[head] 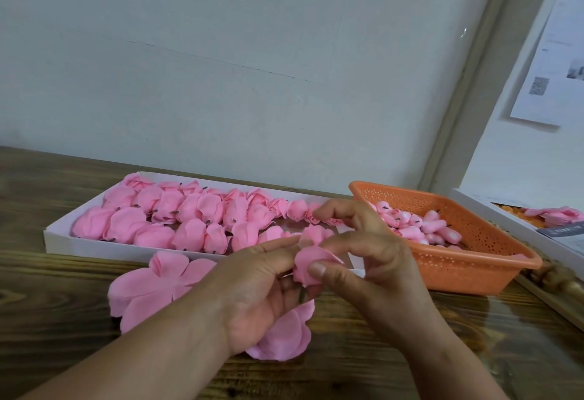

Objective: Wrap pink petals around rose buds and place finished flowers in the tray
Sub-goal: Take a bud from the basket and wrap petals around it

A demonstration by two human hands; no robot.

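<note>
Both hands meet over the wooden table on one pink rose bud (306, 265) with petals partly folded round it. My left hand (262, 292) grips its base, where a short dark stem shows under the fingers. My right hand (363, 260) pinches a petal against the bud with thumb and forefinger. A stack of flat pink petal sheets (158, 289) lies on the table beneath and left of my hands. The long white tray (60, 238) behind holds several finished pink flowers (177, 216) in rows.
An orange perforated basket (474, 260) at the right holds several pale pink buds (420, 226). A white box (537, 229) with a few more pink flowers sits at the far right edge. A wall stands close behind the table.
</note>
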